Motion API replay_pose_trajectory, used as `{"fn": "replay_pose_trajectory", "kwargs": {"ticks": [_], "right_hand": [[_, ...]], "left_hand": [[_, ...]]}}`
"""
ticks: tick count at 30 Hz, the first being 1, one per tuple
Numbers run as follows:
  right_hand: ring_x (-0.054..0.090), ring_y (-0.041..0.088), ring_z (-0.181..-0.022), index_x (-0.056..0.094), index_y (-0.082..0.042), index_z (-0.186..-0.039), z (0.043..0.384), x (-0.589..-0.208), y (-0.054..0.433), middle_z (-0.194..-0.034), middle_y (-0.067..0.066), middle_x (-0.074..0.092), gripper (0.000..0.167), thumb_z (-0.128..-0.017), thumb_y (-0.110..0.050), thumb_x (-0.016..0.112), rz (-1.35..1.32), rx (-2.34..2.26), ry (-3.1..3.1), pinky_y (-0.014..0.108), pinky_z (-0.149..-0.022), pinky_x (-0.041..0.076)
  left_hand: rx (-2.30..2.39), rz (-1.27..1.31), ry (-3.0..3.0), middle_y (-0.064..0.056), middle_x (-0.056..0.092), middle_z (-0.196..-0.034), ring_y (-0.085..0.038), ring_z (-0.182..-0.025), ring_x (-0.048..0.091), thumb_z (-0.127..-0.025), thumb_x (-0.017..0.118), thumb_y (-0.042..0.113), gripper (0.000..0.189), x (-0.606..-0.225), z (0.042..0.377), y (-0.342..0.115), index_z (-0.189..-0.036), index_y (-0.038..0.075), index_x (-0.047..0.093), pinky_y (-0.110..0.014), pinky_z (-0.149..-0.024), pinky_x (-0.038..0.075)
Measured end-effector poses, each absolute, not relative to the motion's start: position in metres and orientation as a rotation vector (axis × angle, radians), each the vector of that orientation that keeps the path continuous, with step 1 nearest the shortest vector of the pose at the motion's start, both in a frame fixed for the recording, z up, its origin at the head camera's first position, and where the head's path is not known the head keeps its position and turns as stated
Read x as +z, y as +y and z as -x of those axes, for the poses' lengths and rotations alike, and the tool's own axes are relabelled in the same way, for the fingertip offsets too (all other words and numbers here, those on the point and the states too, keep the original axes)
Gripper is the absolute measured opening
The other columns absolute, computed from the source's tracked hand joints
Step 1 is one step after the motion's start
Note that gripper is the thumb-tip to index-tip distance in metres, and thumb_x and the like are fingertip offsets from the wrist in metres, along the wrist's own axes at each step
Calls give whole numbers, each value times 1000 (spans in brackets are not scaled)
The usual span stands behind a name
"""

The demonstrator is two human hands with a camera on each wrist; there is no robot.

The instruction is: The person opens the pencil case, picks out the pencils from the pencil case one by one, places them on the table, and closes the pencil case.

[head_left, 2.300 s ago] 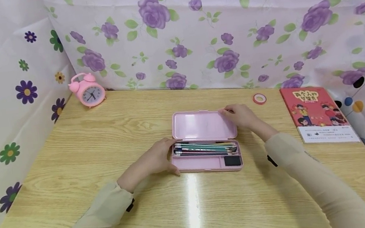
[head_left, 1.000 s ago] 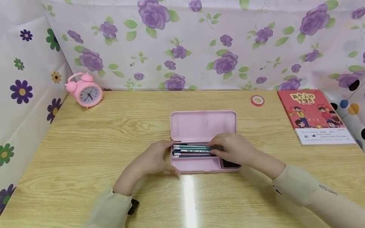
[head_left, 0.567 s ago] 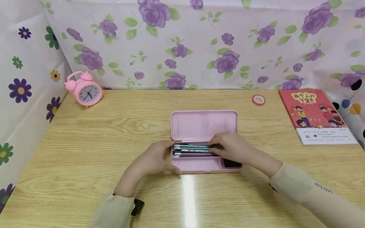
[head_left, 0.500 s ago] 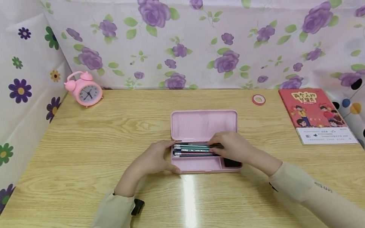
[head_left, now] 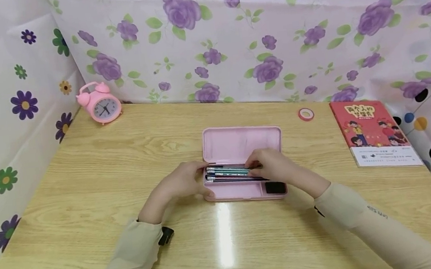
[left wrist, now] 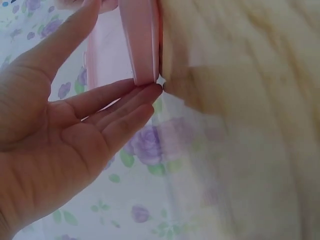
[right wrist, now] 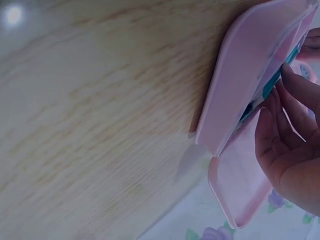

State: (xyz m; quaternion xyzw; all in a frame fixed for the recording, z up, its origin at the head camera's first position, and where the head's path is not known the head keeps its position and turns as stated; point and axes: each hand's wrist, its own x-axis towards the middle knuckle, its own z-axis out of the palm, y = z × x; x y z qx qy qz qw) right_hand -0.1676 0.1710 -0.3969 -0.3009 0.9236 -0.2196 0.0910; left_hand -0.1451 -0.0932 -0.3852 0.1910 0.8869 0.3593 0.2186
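A pink pencil case [head_left: 234, 191] lies with its lid [head_left: 233, 143] swung back on the table. Several pencils [head_left: 226, 172], mostly teal and dark, fill its long rear compartment. A black block [head_left: 275, 187] sits in the small front right compartment. My left hand [head_left: 181, 181] holds the case's left end, thumb by the front corner and fingers by the rear one. In the left wrist view, the fingertips touch the case's corner. My right hand [head_left: 272, 165] reaches over the right part of the case and pinches at a teal pencil [right wrist: 272, 82], hiding the pencils' right ends.
A pink alarm clock [head_left: 104, 107] stands at the back left of the wooden table [head_left: 150, 129]. A roll of red-edged tape [head_left: 306, 114] and a red book [head_left: 372, 128] lie at the back right. Flowered cloth [head_left: 218, 26] hangs behind.
My right hand has gone from the lid's right corner down to the pencils. In the last half second it has shifted slightly, showing more of the black block. My left hand stays put.
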Motion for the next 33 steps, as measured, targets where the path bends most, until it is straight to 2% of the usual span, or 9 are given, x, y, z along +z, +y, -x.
{"fn": "replay_pose_trajectory", "kwargs": {"ticks": [5, 14, 24, 33], "right_hand": [[57, 8, -70, 70, -6, -87, 168, -395, 171, -78, -1, 64, 12, -79, -14, 74, 897, -647, 2741, 24, -65, 51], [54, 7, -68, 66, -8, -85, 169, -392, 172, -73, -4, 61, 10, -80, -14, 73, 869, -636, 2711, 24, -64, 49], [54, 6, -68, 67, -10, -85, 167, -395, 174, -73, -5, 61, 10, -81, -15, 73, 838, -738, 2701, 22, -63, 48], [61, 8, -75, 73, -11, -89, 163, -399, 181, -81, -5, 67, 9, -82, -16, 72, 1108, -627, 2827, 27, -68, 53]], "left_hand": [[943, -523, 2502, -19, 48, -136, -32, -129, 40, -59, 88, 22, 90, -385, 143, -90, -134, -3, 45, -44, -110, 30], [924, -522, 2550, -17, 54, -129, -31, -121, 47, -56, 90, 20, 86, -388, 143, -86, -129, -1, 51, -44, -106, 36], [869, -503, 2579, -19, 53, -127, -32, -120, 47, -56, 90, 23, 88, -384, 140, -84, -129, -3, 50, -44, -106, 36], [890, -506, 2578, -17, 56, -123, -30, -116, 49, -55, 90, 22, 85, -387, 140, -84, -127, -2, 52, -43, -104, 39]]}}
